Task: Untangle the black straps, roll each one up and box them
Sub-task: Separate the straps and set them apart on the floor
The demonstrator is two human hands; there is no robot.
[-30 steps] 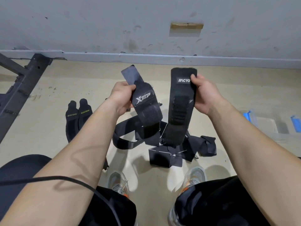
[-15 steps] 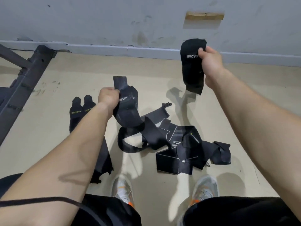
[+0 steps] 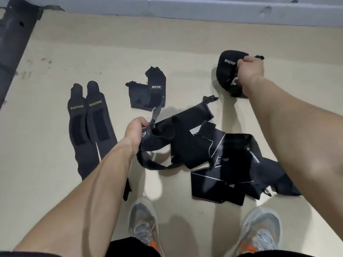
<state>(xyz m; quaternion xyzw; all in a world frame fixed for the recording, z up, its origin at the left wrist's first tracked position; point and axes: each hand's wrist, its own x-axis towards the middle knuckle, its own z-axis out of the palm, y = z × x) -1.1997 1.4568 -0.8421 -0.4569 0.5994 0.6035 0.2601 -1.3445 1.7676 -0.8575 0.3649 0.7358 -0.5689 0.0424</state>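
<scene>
Right hand (image 3: 249, 71) gripping bunched strap (image 3: 227, 71) labelled perhaps IINCYO, left hand (image 3: 136, 130) clutching tangled strap (image 3: 159, 138), XUEYING pair (image 3: 96, 127) beside.

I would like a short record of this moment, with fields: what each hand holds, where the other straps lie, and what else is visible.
left hand: grips a strap end that runs into the tangled pile
right hand: grips a bunched strap with white lettering, apart from the pile
XUEYING straps: two, side by side on the floor, left of the pile
folded strap: on the floor beyond the left hand, separate
shoes: at the bottom edge
metal frame: upper left
</scene>
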